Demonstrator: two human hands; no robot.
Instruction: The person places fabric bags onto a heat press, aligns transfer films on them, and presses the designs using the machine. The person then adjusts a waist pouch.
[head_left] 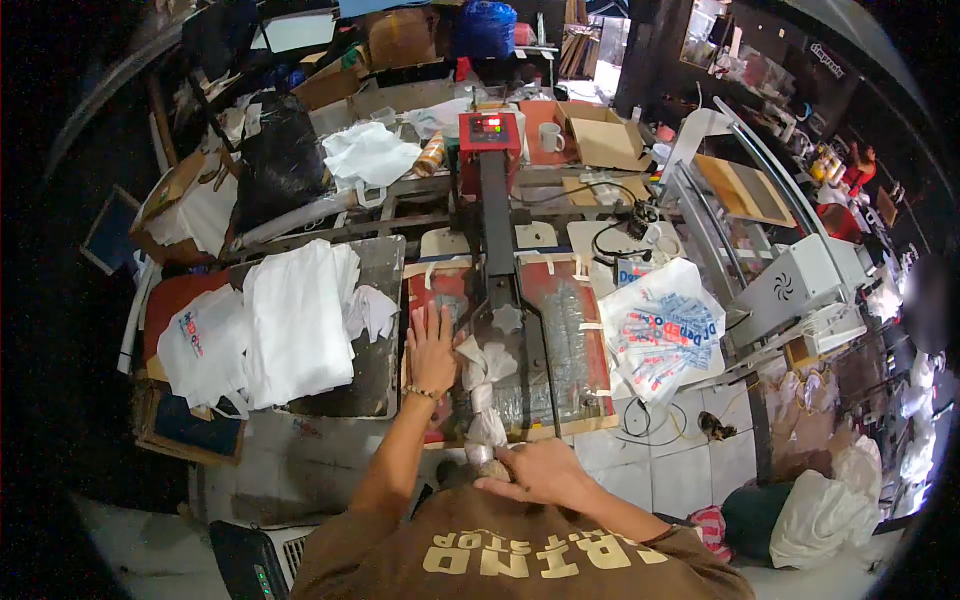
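Observation:
A heat press with a red control box [490,135] and a dark central arm [495,220] stands in front of me. Its handle [487,430], wrapped in whitish cloth, points toward my body. My left hand [432,350] lies flat, fingers stretched out, on the left part of the taped red and grey press plate [565,345]. At the near end of the handle, my right hand [545,472] is closed, thumb and fingers about the tip. To the left is a stack of blank white bags [300,325]; to the right lie white bags with blue and red print [662,330].
A printed white bag [200,345] lies beside the stack. Behind are a white mug [550,137], an open cardboard box [605,135] and a black plastic bag [280,155]. A grey machine [790,285] stands at right, with cables [655,420] on the tiled floor below.

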